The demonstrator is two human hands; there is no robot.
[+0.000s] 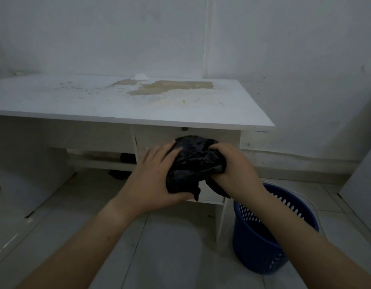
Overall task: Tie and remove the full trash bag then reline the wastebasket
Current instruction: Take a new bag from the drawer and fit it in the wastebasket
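Black bag (193, 163), blue perforated wastebasket (261, 247)

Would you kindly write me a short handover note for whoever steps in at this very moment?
Left hand: cups the bunched black bag from its left.
Right hand: grips its other side.
Blue wastebasket: on the floor by the white desk, no liner over its rim.
Done: no full bag in view; removal unconfirmed.
Left: open the bag, line the wastebasket.

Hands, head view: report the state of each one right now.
Left hand: holds the crumpled black plastic bag, fingers over its side, thumb beneath.
Right hand: grips the same bag, fingers curled into it.
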